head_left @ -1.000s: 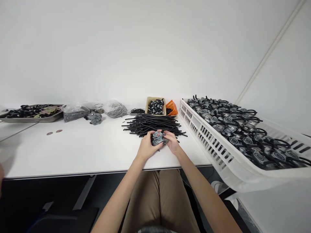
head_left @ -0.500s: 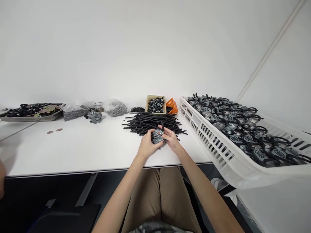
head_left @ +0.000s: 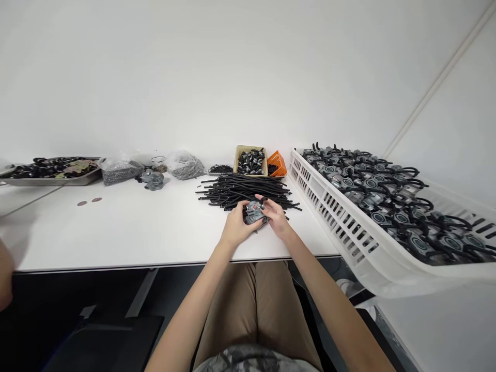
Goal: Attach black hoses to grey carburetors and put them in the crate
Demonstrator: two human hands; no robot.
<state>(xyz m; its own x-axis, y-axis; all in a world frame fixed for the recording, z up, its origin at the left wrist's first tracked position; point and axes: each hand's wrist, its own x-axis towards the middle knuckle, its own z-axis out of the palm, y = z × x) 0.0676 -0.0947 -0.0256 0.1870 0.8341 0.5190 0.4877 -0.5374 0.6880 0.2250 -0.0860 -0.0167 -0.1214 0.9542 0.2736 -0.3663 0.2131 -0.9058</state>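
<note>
My left hand [head_left: 235, 226] is closed around the left side of a grey metal carburetor [head_left: 253, 212], held just above the table's front part. My right hand [head_left: 276, 217] is closed at the carburetor's upper right, its fingers pinching a short black rubber piece [head_left: 263, 200] against the body. The fingers hide where the two parts meet. Right behind my hands lies a spread pile of black hoses [head_left: 244, 188].
A white crate [head_left: 349, 232] full of carburetors with hoses stands at right. Along the wall are a yellow bin [head_left: 236, 160], an orange basket [head_left: 282, 164], plastic bags [head_left: 185, 165], another carburetor [head_left: 152, 179] and a metal tray [head_left: 87, 178]. Another person's arm [head_left: 4, 274] shows at far left.
The black piece stood upright above the carburetor and now tips lower, with my right fingers curled further over it. The whole view has shifted slightly.
</note>
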